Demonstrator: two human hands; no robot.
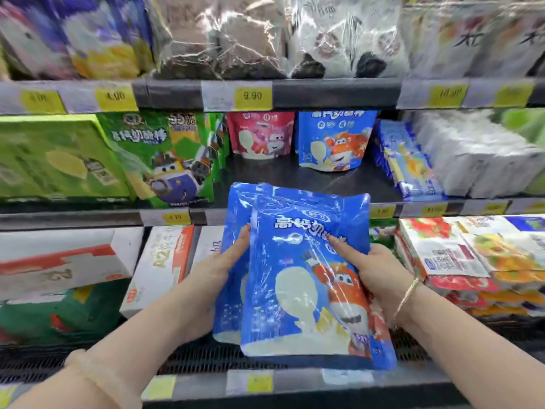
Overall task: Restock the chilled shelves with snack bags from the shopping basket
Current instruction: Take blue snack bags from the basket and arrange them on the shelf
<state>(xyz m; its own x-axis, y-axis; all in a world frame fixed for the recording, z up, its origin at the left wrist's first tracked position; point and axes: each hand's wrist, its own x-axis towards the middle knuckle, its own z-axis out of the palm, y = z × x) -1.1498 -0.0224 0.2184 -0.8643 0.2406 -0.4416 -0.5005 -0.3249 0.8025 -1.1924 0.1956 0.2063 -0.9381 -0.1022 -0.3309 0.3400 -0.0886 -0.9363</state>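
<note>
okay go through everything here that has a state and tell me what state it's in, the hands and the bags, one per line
Left hand: grips the rear blue bag.
Right hand: grips the front blue bag.
Front blue bag: held upright, off the shelf.
Rear blue bag: held behind the front one.
Shelved blue bag: standing.
Pink bag: standing.

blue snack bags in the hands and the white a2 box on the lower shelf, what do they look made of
Blue snack bags: likely glossy plastic film, going by the creases and bright glare streaks. White A2 box: seemingly matte printed cardboard, with flat faces and sharp folded edges.
</note>
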